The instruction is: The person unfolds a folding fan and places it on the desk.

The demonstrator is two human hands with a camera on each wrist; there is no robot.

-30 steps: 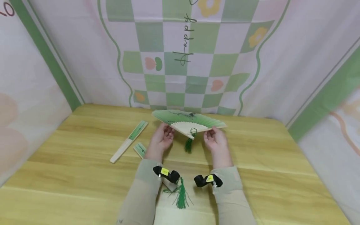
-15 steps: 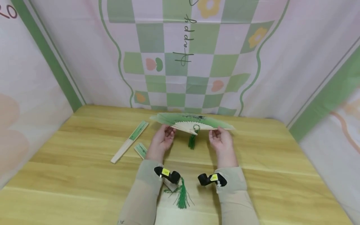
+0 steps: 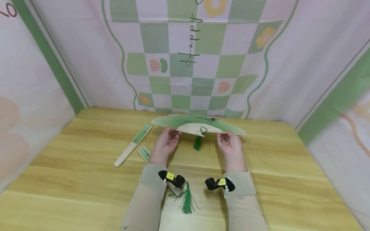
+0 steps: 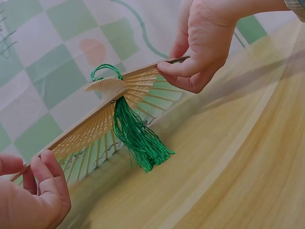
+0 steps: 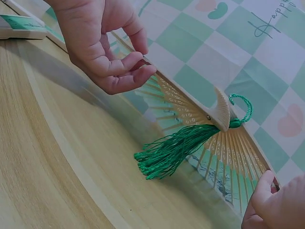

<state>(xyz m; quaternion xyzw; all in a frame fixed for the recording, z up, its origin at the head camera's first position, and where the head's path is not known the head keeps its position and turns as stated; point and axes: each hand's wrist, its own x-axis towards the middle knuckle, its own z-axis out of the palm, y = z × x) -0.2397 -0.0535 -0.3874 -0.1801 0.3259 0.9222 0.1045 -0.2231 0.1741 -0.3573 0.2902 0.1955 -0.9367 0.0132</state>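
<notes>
A green folding fan (image 3: 196,123) with pale ribs is spread almost straight across, held above the table. My left hand (image 3: 166,144) pinches one outer rib, as the left wrist view also shows, where the left hand (image 4: 35,191) is at lower left. On the opposite outer rib, my right hand (image 3: 230,146) pinches with thumb and fingers; it appears at lower right in the right wrist view as the right hand (image 5: 279,202). From the fan's pivot hangs a green tassel (image 4: 140,136), and its cord loop stands up above the pivot.
A folded fan (image 3: 133,146) lies on the wooden table (image 3: 289,179) left of my left hand. Another folded fan (image 3: 144,154) is partly hidden under my left forearm; a green tassel (image 3: 187,199) lies between the forearms. A patterned cloth (image 3: 205,67) hangs behind the table.
My right hand has moved rightward, away from my left, and the fan has spread wider and flatter. Its pivot and tassel have risen slightly. My left hand has barely moved.
</notes>
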